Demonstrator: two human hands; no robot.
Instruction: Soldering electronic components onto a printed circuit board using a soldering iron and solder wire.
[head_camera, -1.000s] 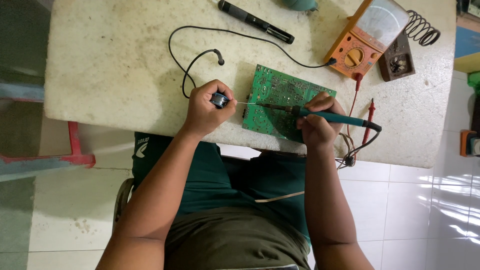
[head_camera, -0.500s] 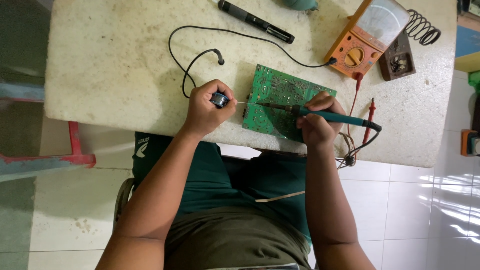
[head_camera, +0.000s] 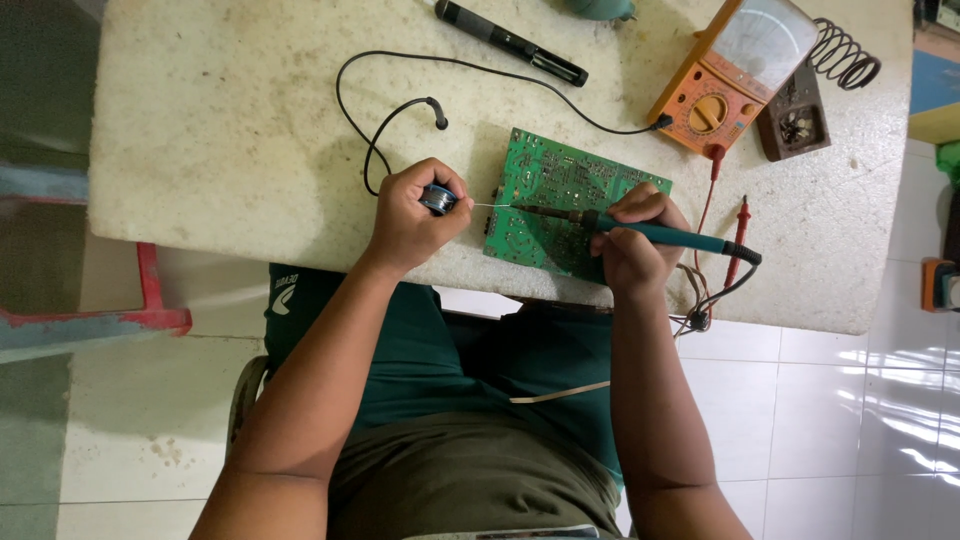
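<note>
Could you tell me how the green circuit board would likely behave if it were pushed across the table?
The green circuit board looks flat and rigid, so it would probably slide, not roll. It seems thin, likely light, and lies near the table edge, so a push toward the person might tip it off.

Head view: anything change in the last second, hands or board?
No visible change. The left hand holds the solder spool as before, its wire running to the green circuit board. The right hand keeps the soldering iron with its tip on the board. The multimeter, black pen-shaped tool and red probe lie where they were on the table.
</note>
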